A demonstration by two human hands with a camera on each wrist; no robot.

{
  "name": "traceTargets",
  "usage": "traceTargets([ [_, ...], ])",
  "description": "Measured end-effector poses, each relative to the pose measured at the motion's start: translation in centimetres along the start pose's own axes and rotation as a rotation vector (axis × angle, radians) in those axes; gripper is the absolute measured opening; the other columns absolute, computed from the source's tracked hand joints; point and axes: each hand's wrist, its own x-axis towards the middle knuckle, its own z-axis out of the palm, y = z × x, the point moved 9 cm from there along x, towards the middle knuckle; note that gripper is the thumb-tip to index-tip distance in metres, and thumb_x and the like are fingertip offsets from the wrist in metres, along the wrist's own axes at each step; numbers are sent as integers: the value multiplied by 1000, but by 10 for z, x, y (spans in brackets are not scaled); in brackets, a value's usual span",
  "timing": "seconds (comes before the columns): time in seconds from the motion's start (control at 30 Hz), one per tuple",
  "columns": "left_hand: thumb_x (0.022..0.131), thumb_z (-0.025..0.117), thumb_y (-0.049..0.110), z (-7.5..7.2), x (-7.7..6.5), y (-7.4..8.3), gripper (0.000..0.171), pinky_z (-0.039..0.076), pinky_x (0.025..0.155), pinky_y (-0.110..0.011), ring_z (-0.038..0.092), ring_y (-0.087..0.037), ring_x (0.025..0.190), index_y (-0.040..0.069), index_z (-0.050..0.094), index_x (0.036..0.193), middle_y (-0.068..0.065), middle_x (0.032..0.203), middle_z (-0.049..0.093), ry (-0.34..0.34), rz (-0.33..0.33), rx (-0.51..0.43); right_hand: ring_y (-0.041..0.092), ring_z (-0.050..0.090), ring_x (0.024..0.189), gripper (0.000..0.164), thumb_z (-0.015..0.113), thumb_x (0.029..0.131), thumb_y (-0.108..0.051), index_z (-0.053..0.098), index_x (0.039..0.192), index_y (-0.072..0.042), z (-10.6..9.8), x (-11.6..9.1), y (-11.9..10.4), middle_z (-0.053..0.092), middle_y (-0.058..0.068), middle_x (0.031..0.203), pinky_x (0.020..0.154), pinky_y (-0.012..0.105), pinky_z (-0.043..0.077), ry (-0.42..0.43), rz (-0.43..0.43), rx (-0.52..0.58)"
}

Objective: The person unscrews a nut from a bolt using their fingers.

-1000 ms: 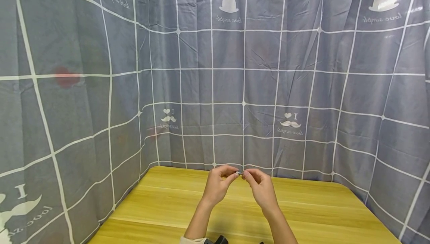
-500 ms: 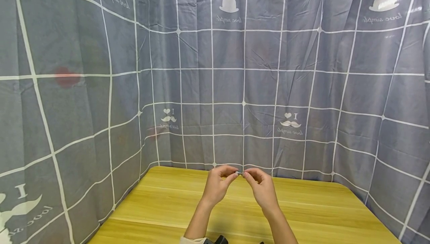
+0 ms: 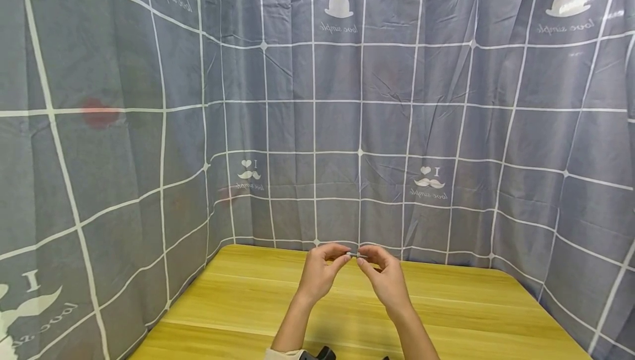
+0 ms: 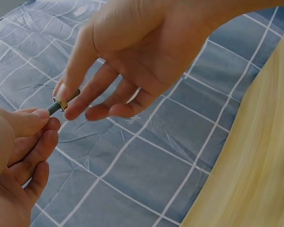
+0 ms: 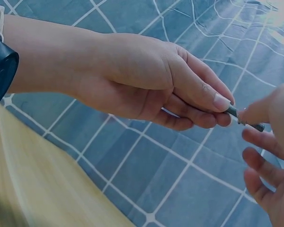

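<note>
A small threaded bolt (image 4: pixel 53 108) lies between the two hands, and a yellowish metal nut (image 4: pixel 61 104) sits partway along it. My left hand (image 3: pixel 317 274) pinches one end of the bolt between thumb and fingers; that end is hidden in the grip. With thumb and forefinger at the nut, my right hand (image 3: pixel 389 280) holds it from the other side. The bolt's free tip (image 5: pixel 259 126) sticks out past the nut toward the right palm. Remaining fingers of the right hand (image 4: pixel 142 56) are loosely bent and apart from the bolt.
A yellow wood-grain table (image 3: pixel 258 294) lies below the raised hands. Grey curtains (image 3: pixel 387 128) with white grid lines surround it at the back and sides. A dark device (image 5: pixel 2 71) is strapped to the left wrist, beside a pale sleeve cuff (image 3: pixel 285 355).
The right thumb and forefinger have shifted slightly at the nut, and more of the bolt shows between the fingertips in the head view. The left hand has hardly moved.
</note>
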Motion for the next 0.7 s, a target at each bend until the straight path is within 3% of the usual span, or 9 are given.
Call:
traceTargets([
  [0.1, 94, 75, 4, -1, 0, -1, 11, 57, 79, -35, 70, -24, 87, 4, 79, 105, -4, 97, 76, 2, 3, -25, 26, 62, 111, 26, 70, 101, -14, 69, 125, -5, -1, 0, 2, 70, 9, 121, 93, 39, 50, 7, 3, -13],
  [0.23, 93, 75, 0, 1, 0, 1, 11, 57, 78, -35, 70, -27, 85, 2, 78, 104, -7, 95, 76, 0, -2, -18, 24, 65, 105, 20, 67, 103, -17, 72, 115, -1, -4, 0, 4, 72, 11, 109, 92, 36, 50, 27, 18, -5],
  [0.33, 93, 73, -5, 1, -1, 11, 11, 57, 77, -36, 70, -30, 85, -3, 77, 103, -12, 95, 76, 5, -6, 6, 25, 65, 102, 16, 69, 101, -12, 73, 110, 1, -4, 0, 4, 71, 12, 107, 91, 35, 50, 24, 8, 18],
  [0.53, 92, 71, -9, -4, -1, 36, 9, 57, 77, -37, 70, -31, 83, -7, 76, 100, -19, 94, 74, 12, 26, -10, 23, 65, 106, 25, 72, 100, -15, 71, 121, -2, -5, 0, 4, 71, 13, 116, 91, 32, 51, 31, 9, 11],
  [0.7, 93, 71, -8, -5, -2, 39, 10, 57, 76, -37, 70, -32, 83, -6, 76, 101, -17, 94, 75, 12, 37, -5, 24, 66, 100, 16, 72, 99, -12, 73, 110, 0, -6, 0, 3, 73, 10, 105, 88, 33, 51, 52, -8, 11],
])
